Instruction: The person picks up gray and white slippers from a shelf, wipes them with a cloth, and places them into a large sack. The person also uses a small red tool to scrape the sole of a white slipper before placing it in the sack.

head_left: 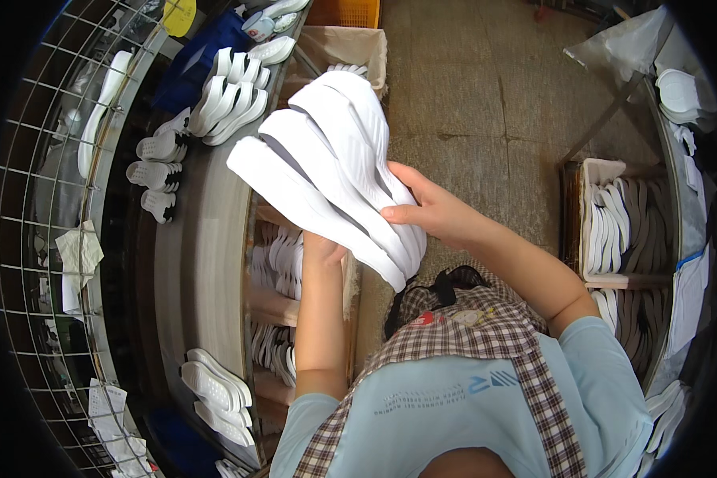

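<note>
Several white shoe soles (295, 179), nested in a fanned stack, are held up in front of my body between both hands. My right hand (424, 203) grips the stack's right side, its thumb lying across the upper face near the narrow end. Under the left side is my left hand (324, 249); most of its fingers are hidden behind the soles. The broad ends of the soles point to the upper left, over the edge of the long grey workbench (221, 263).
More white soles (229, 103) stand at the bench's far end, with others (215, 390) at its near end. Beneath are lined bins of soles (280, 259). A wire grid (36, 263) bounds the left. On the right, a rack holds a bin of white and dark soles (609, 227).
</note>
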Demonstrator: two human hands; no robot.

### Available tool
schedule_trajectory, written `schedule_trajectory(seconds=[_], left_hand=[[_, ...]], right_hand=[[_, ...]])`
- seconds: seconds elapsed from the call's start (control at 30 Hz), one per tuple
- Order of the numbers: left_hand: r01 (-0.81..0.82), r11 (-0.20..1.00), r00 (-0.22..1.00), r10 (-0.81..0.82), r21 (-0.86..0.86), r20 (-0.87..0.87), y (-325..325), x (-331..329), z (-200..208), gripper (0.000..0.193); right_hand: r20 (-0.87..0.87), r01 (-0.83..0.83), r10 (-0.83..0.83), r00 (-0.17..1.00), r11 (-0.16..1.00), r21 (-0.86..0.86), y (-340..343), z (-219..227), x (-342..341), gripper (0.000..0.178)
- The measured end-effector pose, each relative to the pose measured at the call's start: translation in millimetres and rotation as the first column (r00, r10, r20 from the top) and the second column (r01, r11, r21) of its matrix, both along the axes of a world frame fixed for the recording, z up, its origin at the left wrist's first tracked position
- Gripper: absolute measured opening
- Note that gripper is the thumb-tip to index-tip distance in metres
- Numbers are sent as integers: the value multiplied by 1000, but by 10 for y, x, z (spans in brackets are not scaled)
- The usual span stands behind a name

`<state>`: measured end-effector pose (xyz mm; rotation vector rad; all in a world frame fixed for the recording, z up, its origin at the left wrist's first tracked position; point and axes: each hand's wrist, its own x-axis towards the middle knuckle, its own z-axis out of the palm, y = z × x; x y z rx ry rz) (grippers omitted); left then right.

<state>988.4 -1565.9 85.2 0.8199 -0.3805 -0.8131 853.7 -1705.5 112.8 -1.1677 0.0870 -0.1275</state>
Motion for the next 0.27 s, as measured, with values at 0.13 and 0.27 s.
schedule_trajectory(seconds=[0.13, 0.27], left_hand=[[12, 997, 999, -15, 71, 48, -18, -15, 82, 50], [-61, 990, 991, 45, 124, 130, -41, -83, 171, 52]], right_hand=[[33, -2, 4, 999, 999, -50, -40, -87, -30, 79], [95, -15, 22, 995, 998, -68, -64, -142, -28, 83]])
